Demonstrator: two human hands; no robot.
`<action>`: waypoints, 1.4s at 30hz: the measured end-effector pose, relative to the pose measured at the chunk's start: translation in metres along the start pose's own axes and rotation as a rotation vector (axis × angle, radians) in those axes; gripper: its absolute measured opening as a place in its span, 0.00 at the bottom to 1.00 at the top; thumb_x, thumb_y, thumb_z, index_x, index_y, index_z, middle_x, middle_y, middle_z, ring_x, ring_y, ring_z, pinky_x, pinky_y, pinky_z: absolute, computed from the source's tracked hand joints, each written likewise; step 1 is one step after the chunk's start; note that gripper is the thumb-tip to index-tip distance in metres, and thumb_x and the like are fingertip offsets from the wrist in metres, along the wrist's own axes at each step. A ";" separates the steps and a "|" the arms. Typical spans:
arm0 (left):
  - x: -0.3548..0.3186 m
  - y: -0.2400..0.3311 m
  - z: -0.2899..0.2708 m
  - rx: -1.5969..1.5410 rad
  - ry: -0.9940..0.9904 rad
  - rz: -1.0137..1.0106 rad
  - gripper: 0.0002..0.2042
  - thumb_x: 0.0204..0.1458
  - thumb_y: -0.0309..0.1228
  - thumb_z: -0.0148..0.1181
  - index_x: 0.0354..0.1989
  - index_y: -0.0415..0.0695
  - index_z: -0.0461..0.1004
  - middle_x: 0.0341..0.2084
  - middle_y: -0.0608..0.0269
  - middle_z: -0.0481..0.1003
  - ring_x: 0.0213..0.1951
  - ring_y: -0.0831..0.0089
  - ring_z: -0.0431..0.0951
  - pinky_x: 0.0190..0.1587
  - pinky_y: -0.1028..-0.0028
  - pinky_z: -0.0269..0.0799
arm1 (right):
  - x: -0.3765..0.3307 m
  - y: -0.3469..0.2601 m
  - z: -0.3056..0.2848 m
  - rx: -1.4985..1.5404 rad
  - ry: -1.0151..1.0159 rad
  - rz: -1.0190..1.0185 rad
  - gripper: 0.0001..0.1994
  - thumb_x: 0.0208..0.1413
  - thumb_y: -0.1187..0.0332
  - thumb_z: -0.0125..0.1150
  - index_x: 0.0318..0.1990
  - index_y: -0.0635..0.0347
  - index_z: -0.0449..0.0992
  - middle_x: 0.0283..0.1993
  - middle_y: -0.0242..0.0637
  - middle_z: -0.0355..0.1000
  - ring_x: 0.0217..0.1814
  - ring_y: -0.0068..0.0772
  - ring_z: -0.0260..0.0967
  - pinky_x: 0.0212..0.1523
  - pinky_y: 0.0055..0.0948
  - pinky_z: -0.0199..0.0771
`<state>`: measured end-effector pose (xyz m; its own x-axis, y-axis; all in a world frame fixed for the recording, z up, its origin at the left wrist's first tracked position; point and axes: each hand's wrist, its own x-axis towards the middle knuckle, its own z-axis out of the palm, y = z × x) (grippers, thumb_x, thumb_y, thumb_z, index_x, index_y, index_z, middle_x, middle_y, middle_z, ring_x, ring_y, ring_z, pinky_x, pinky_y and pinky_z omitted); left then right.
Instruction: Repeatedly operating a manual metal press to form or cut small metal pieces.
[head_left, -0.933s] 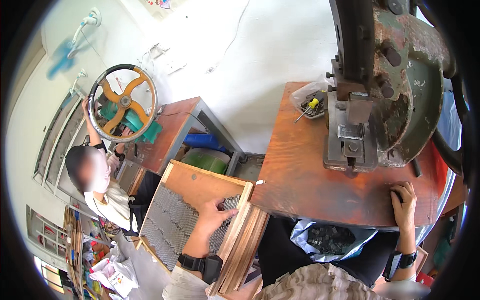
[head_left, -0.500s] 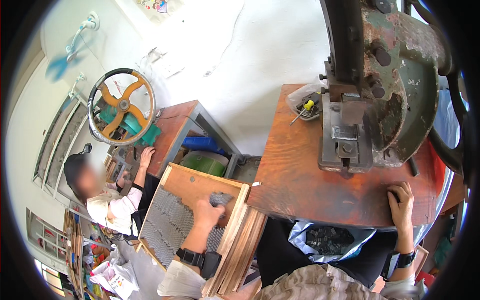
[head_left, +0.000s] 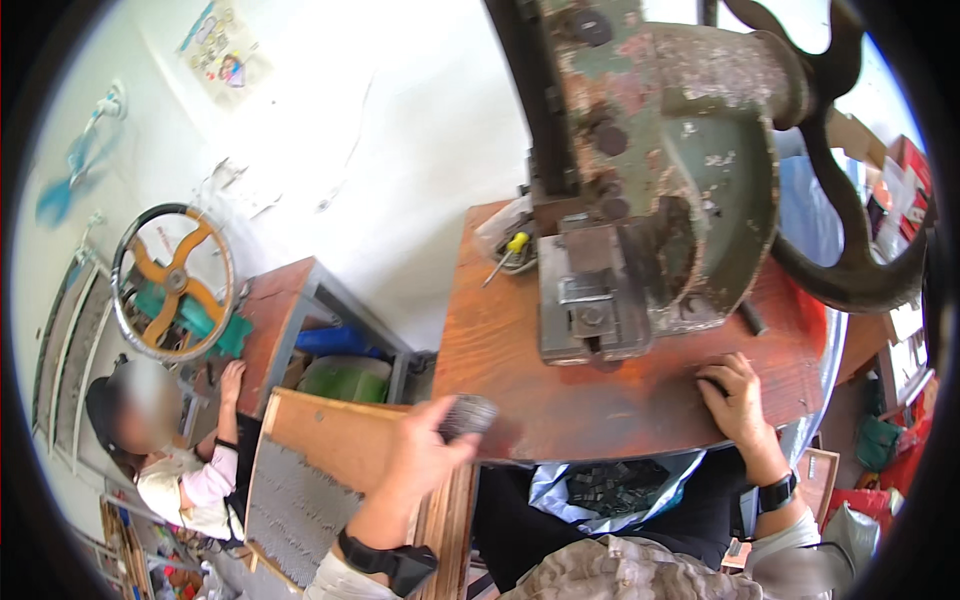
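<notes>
My left hand is closed around a bundle of small grey metal pieces, held above the table's left front corner. Below and left of it, a shallow wooden tray holds rows of the same kind of grey pieces. My right hand rests on the wooden table near its front edge, fingers loosely bent, thumb apart, holding nothing. Beyond both hands stands a heavy, worn green press. A metal die block sits under its ram.
A plastic bag of dark metal pieces hangs open at the table's front edge. A yellow-handled screwdriver lies in a container left of the press. A short dark bar lies right of it. At the left, another person works at a second wheel press.
My left hand has lifted the bundle of grey pieces out of the tray and carried it right, to the table's edge. The view has turned right; my right hand still rests on the table.
</notes>
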<state>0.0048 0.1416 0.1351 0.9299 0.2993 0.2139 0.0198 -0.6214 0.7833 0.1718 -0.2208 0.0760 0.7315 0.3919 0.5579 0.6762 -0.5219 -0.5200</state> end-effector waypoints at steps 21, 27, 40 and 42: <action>0.018 0.019 0.116 0.178 -0.149 0.408 0.31 0.39 0.26 0.65 0.56 0.36 0.64 0.48 0.47 0.69 0.52 0.49 0.66 0.57 0.58 0.60 | 0.026 -0.071 0.064 -0.188 -0.532 -0.126 0.45 0.44 0.44 0.63 0.65 0.65 0.54 0.64 0.53 0.56 0.70 0.56 0.46 0.67 0.61 0.34; 0.026 0.028 0.108 0.098 -0.164 0.306 0.29 0.36 0.28 0.68 0.52 0.37 0.68 0.44 0.49 0.73 0.47 0.51 0.70 0.50 0.61 0.67 | 0.039 -0.062 0.065 0.204 -0.485 -0.183 0.35 0.39 0.67 0.70 0.59 0.57 0.65 0.54 0.43 0.69 0.64 0.46 0.56 0.64 0.47 0.49; 0.031 0.053 0.037 -0.240 -0.002 -0.092 0.20 0.40 0.20 0.65 0.44 0.28 0.73 0.35 0.57 0.79 0.35 0.74 0.78 0.38 0.75 0.74 | 0.024 -0.043 0.056 0.307 -0.282 -0.109 0.22 0.41 0.66 0.69 0.47 0.60 0.74 0.46 0.42 0.72 0.50 0.48 0.67 0.56 0.39 0.64; 0.061 0.076 0.043 -0.119 0.083 -0.013 0.20 0.40 0.21 0.64 0.44 0.29 0.73 0.34 0.54 0.79 0.34 0.75 0.78 0.37 0.75 0.74 | 0.023 -0.043 0.054 0.263 -0.263 -0.167 0.21 0.41 0.67 0.69 0.45 0.59 0.75 0.46 0.41 0.73 0.49 0.47 0.67 0.55 0.38 0.64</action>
<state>0.0786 0.0816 0.1820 0.8959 0.3694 0.2469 -0.0164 -0.5278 0.8492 0.1644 -0.1482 0.0761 0.5843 0.6529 0.4819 0.7619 -0.2368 -0.6029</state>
